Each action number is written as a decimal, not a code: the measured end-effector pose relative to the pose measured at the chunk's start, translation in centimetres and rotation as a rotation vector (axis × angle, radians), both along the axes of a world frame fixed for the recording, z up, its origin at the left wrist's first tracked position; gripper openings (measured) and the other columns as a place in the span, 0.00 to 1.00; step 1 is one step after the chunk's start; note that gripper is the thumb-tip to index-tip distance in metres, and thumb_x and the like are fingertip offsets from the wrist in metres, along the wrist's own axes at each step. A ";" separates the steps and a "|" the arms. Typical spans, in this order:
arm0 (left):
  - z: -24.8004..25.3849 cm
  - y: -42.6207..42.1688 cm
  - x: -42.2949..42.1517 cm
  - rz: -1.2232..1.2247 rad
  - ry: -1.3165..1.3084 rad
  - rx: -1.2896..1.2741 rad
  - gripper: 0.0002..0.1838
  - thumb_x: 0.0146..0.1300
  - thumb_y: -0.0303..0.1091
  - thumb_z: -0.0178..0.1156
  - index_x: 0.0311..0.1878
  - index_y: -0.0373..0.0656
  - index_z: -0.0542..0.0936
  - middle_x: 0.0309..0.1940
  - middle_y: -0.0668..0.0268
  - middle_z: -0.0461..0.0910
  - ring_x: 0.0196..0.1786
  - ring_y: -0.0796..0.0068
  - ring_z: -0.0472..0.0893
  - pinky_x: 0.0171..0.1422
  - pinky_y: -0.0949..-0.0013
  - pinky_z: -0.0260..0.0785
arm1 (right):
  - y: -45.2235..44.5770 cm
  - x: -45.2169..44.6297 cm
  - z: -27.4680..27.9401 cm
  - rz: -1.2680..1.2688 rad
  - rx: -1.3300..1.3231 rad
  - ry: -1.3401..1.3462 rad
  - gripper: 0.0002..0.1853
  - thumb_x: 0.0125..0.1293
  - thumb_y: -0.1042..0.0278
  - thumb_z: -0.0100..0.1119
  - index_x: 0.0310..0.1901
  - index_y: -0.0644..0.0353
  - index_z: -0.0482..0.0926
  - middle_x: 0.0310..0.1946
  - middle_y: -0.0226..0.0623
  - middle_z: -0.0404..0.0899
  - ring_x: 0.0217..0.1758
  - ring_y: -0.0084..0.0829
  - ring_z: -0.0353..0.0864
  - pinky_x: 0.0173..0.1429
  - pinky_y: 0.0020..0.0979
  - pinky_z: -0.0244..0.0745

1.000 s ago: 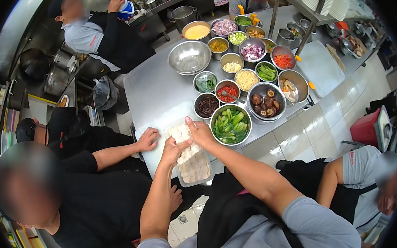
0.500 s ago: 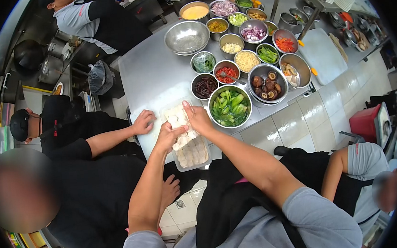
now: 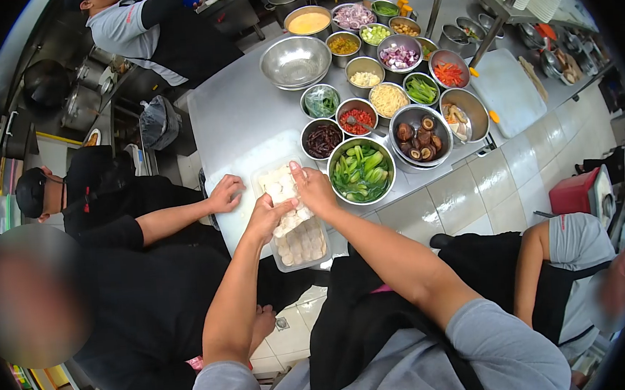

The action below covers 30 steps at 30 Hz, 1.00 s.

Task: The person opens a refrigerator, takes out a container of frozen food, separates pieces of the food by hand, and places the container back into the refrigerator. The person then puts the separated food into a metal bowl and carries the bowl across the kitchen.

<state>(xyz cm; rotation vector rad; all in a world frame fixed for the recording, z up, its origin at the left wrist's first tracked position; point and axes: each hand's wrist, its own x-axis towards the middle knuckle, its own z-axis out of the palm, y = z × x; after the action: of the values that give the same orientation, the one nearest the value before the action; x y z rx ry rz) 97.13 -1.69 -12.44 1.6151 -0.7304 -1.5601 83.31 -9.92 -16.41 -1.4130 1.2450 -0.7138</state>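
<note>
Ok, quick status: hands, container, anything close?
Left hand, right hand: both gripping pale pieces. Clear container: underneath, more pieces inside. Close by: co-worker's hand, greens bowl.

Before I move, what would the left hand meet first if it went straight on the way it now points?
Probably the white, lumpy pieces that the left hand seems to touch, in or just above the clear rectangular plastic tray; depth is unclear.

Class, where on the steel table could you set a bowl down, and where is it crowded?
Bare steel lies between the empty bowl and the near board. The right board, beside the red strips, also looks free. Crowded: among the filled bowls and around the tub.
</note>
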 end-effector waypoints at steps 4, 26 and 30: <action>-1.5 -0.3 -0.7 0.116 -0.412 -0.258 0.19 0.73 0.44 0.62 0.56 0.38 0.77 0.38 0.59 0.85 0.39 0.69 0.83 0.45 0.65 0.74 | 0.1 0.3 1.3 -0.094 -0.039 0.104 0.39 0.73 0.31 0.47 0.38 0.69 0.84 0.30 0.62 0.83 0.40 0.62 0.84 0.45 0.52 0.77; -0.5 -4.1 -2.7 0.024 -0.880 -0.171 0.35 0.82 0.53 0.33 0.45 0.31 0.82 0.38 0.37 0.83 0.45 0.35 0.82 0.51 0.45 0.72 | 2.4 -1.0 0.5 -0.151 0.235 -0.359 0.24 0.65 0.48 0.72 0.42 0.68 0.88 0.33 0.36 0.88 0.33 0.22 0.83 0.40 0.29 0.78; -1.4 -4.4 -1.7 -0.003 -0.809 -0.155 0.36 0.82 0.55 0.34 0.47 0.30 0.82 0.36 0.39 0.84 0.43 0.41 0.84 0.52 0.50 0.73 | 2.0 -0.8 0.8 -0.141 0.287 -0.278 0.25 0.64 0.47 0.73 0.42 0.68 0.88 0.33 0.37 0.88 0.34 0.24 0.85 0.40 0.29 0.78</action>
<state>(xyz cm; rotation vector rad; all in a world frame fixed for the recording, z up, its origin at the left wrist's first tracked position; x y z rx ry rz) 95.43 -6.07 -13.87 2.1170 -1.2281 -0.7774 82.47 -7.96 -15.59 -0.9634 1.1805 -0.7648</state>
